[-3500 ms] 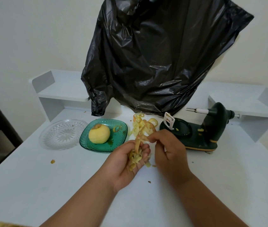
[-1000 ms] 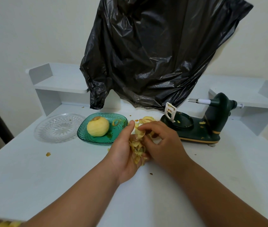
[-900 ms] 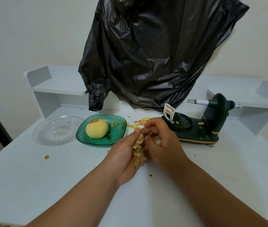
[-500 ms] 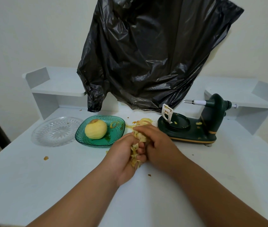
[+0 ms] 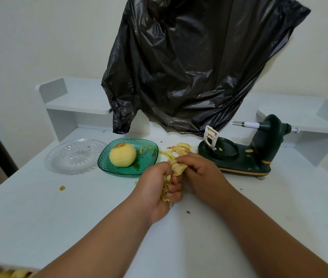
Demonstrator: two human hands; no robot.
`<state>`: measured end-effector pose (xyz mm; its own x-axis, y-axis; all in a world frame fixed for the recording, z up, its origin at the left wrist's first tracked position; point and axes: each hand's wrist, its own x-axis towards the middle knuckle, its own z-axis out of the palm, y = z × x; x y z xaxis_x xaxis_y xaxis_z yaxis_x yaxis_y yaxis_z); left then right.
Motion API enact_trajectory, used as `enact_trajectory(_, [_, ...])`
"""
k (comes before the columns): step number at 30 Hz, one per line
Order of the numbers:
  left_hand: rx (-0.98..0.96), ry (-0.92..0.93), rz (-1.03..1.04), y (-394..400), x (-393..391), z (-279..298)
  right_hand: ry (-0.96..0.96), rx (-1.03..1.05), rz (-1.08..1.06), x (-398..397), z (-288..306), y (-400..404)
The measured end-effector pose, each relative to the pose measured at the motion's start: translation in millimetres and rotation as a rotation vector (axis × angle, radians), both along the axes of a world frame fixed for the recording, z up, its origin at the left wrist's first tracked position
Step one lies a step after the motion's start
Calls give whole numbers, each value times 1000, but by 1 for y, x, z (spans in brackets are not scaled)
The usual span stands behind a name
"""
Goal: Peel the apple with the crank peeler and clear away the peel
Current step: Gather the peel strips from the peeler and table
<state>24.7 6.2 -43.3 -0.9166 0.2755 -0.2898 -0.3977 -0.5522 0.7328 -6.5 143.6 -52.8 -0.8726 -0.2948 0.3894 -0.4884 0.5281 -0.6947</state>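
The left hand [image 5: 155,189] is curled tight around a wad of peel [image 5: 176,167] above the table [image 5: 59,217], the right hand [image 5: 201,173] pinches its top end, and the peeled apple [image 5: 122,154] sits in the green dish [image 5: 151,146] beside the peeler [image 5: 259,149].

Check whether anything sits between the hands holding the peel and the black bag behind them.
Nothing visible blocks it. Both hands, left and right, clutch the peel mid-table. The black bag hangs straight behind. The green dish with the peeled apple lies left of that line, the crank peeler right.
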Motion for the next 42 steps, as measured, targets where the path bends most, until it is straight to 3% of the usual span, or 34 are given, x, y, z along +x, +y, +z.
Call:
enact_trajectory(8, [84, -70, 97, -1, -2, -3, -69, -320, -247, -3, 0, 6])
enact_trajectory(13, [38, -68, 65, 1, -4, -5, -7, -458, -245, 4, 8, 1])
enact_trajectory(16, [24, -49, 16, 1, -5, -6, 122, -385, -176, 10, 10, -4])
enact_trajectory(20, [69, 13, -40, -3, -9, -10, 302, -126, -40, 17, 8, -10])
enact_trajectory(24, [5, 47, -68, -3, -6, -7, 186, -54, 112, 25, 13, -8])
enact_trajectory(27, [12, 39, -58, -2, -5, -6, 208, -4, 96, 31, 16, -7])
enact_trajectory(35, [69, 25, -54, -3, -6, -7, 578, 126, -35, 31, 18, -15])
enact_trajectory(42, [96, 8, -76, -5, -6, -4, 487, 106, -64, 33, 20, -18])
